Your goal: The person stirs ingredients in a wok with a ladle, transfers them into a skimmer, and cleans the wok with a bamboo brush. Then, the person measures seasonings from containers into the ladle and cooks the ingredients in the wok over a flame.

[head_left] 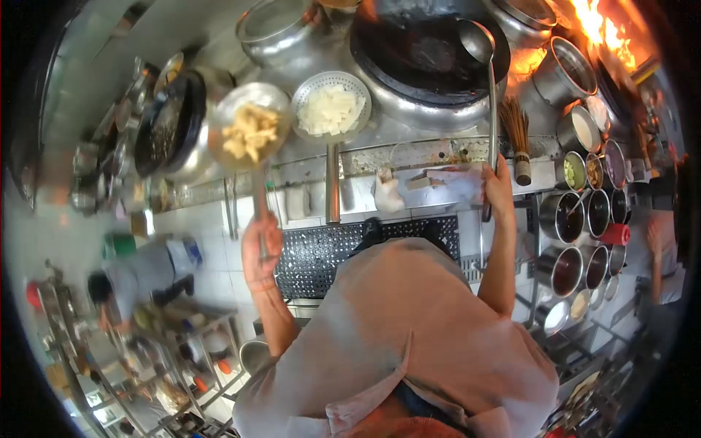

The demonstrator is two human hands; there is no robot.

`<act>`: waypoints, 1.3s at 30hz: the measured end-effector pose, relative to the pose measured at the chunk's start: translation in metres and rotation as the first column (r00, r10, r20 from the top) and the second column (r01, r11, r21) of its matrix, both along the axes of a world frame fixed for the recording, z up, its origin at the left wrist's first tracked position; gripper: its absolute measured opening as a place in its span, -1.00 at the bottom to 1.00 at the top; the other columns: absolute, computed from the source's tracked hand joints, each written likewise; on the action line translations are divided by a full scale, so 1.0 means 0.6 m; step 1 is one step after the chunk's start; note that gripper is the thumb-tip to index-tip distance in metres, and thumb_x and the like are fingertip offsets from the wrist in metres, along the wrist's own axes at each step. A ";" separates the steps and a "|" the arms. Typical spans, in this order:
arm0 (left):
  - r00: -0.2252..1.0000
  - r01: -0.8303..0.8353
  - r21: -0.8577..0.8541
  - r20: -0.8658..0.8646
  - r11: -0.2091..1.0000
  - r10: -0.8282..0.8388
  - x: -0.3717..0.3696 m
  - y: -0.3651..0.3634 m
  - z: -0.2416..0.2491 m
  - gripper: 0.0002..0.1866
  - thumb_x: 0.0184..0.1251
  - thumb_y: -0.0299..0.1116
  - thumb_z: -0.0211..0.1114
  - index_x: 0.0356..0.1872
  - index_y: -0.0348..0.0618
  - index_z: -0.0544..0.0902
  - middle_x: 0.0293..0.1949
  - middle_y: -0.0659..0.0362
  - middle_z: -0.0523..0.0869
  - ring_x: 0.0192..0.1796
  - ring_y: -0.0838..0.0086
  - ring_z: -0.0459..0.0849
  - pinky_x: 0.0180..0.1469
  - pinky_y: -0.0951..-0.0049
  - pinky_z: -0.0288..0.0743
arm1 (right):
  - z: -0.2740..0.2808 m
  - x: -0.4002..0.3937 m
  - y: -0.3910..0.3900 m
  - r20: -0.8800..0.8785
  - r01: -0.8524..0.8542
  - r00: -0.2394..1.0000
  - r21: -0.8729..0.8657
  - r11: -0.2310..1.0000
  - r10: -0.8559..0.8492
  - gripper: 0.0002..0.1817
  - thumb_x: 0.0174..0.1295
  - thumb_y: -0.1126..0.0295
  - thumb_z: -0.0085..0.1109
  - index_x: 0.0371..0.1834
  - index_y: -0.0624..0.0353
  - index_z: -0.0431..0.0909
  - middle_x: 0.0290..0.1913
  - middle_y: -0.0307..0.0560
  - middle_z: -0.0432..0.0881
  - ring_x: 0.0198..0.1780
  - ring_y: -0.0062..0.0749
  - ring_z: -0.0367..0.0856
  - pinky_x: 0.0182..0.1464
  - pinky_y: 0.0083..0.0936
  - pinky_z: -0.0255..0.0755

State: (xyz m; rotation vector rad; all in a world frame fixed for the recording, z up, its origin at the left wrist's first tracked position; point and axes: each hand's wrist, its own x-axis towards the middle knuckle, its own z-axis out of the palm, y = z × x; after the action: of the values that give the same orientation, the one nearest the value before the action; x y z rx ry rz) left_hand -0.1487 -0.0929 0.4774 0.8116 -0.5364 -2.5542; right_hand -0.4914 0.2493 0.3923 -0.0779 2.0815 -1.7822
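My left hand [262, 248] is closed round the handle of a strainer [248, 93], which holds golden-brown pieces [251, 131]. Beside it on the steel counter rests a perforated strainer [333, 191] with white pieces [331, 109] in it; no hand touches it. In my right hand [498, 188] is the long handle of a ladle [477, 42]. The ladle's bowl is over the right side of a large black wok [431, 55], whose dark inside shows no food.
Flames [602, 33] rise at the upper right, near a metal pot [566, 69]. A bamboo brush [517, 142] lies right of the ladle. Sauce pots [561, 269] stand at the right. One person [146, 270] bends at the left; another person's arm [655, 248] shows far right.
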 end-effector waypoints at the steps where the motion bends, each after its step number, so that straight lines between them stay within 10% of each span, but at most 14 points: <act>1: 0.986 0.042 -0.145 0.165 0.989 -0.017 -0.025 0.010 0.011 -0.85 0.24 -0.48 0.13 -0.19 -0.20 0.40 -0.52 0.27 0.41 -0.65 0.64 0.34 -0.76 0.62 0.22 | 0.000 -0.002 0.004 0.002 0.006 1.000 -0.025 1.000 -0.006 -0.57 0.39 0.37 -0.01 0.32 0.07 0.27 -0.49 -0.30 0.39 -0.69 -0.65 0.30 -0.73 -0.62 0.22; 5: 0.920 0.195 -0.386 0.390 0.902 -0.032 -0.096 0.019 0.013 -0.81 0.17 -0.49 0.17 -0.24 -0.23 0.38 -0.56 0.22 0.45 -0.65 0.59 0.42 -0.74 0.54 0.32 | 0.028 0.007 -0.005 0.052 0.043 0.998 -0.067 0.997 -0.040 -0.81 0.40 0.44 -0.05 0.04 0.14 0.39 -0.52 -0.28 0.35 -0.70 -0.65 0.29 -0.75 -0.62 0.18; 16: 0.834 0.371 -0.494 0.550 0.787 -0.048 -0.150 -0.010 -0.057 -0.82 0.18 -0.49 0.16 -0.27 -0.23 0.34 -0.67 0.16 0.45 -0.74 0.49 0.44 -0.78 0.44 0.33 | -0.005 -0.009 0.010 0.021 0.017 1.000 -0.114 0.993 -0.015 -0.56 0.36 0.40 0.02 0.31 0.11 0.33 -0.59 -0.34 0.38 -0.70 -0.69 0.28 -0.76 -0.64 0.17; 33: 0.748 0.534 -0.660 0.660 0.529 0.068 -0.127 -0.046 -0.080 -0.29 0.13 -0.43 0.18 0.29 -0.49 0.11 -0.58 0.14 0.55 -0.68 0.48 0.51 -0.70 0.47 0.33 | 0.034 -0.001 -0.018 -0.026 0.108 0.994 0.012 0.994 -0.107 -0.65 0.35 0.48 0.01 0.20 0.17 0.45 -0.58 -0.34 0.39 -0.70 -0.69 0.28 -0.75 -0.61 0.15; 39: 0.741 0.516 -0.779 0.615 0.356 0.271 -0.135 -0.057 -0.084 -0.54 0.14 -0.39 0.19 0.02 -0.37 0.27 -0.53 0.08 0.59 -0.64 0.44 0.57 -0.64 0.39 0.42 | 0.010 -0.015 -0.019 -0.180 0.114 0.980 0.142 0.983 -0.088 -0.58 0.31 0.50 0.07 0.25 0.25 0.42 -0.46 -0.21 0.53 -0.56 -0.55 0.45 -0.55 -0.53 0.34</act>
State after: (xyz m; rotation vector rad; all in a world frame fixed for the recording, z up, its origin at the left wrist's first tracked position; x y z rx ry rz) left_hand -0.2294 -0.1272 0.4271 1.1575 -2.1349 -1.3873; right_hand -0.5002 0.2376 0.3984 -0.0885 2.3771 -1.7217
